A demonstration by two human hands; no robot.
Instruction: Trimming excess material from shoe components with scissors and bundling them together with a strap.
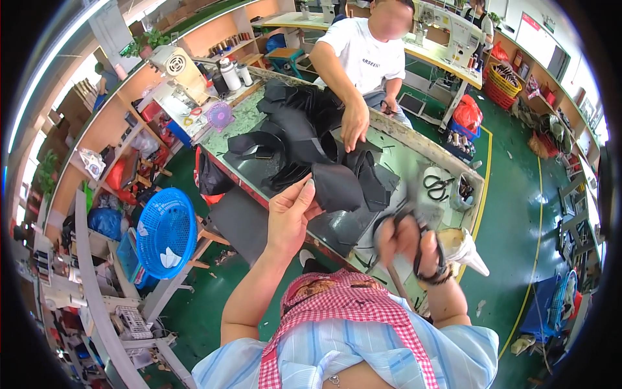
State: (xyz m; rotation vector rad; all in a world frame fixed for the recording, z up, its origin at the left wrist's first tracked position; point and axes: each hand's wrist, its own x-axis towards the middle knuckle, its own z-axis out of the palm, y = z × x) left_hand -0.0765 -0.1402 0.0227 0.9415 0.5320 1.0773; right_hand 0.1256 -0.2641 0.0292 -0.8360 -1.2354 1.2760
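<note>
My left hand point(291, 211) pinches the edge of a black, flat, leather-like piece point(337, 188) between thumb and fingers, raised over the worktable. My right hand point(411, 243), smeared by motion, is closed on black-handled scissors point(442, 262) at the table's near right. The loops show around its fingers; the blades are hard to make out. Black cut pieces point(295, 126) lie heaped across the table, some curved and overlapping. Opposite me a co-worker's hand point(355, 126) reaches down to this heap.
A second pair of black scissors point(439, 188) lies on the table's right, beside a clear container point(462, 193). A white cone point(468, 253) sits at the near right corner. Left stand a small purple fan point(220, 115), a sewing machine point(178, 71) and a blue basket point(166, 233).
</note>
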